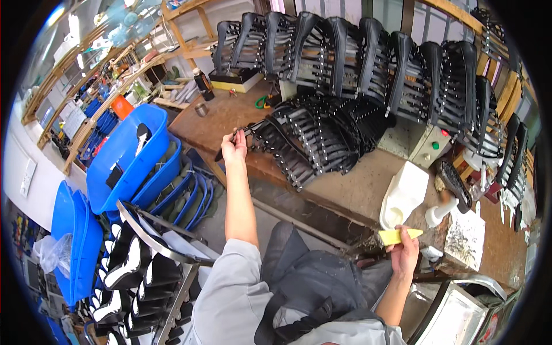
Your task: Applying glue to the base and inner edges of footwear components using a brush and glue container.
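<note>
Left hand (234, 149): fingers closed, pinching a black strappy sandal upper (270, 133) off the heap just right of it.
Right hand (405, 251): curled around a yellow wedge-shaped sponge (398, 235); white plastic jug (404, 195) just above.

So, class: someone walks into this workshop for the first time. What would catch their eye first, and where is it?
Most striking is the mass of black strappy shoe uppers, standing in a row along the back of the workbench and piled in a heap before it. The left hand grips a strap at the heap's edge, while the right hand holds a yellow brush by a white jug. On the left, bright blue bins stand out.
</note>
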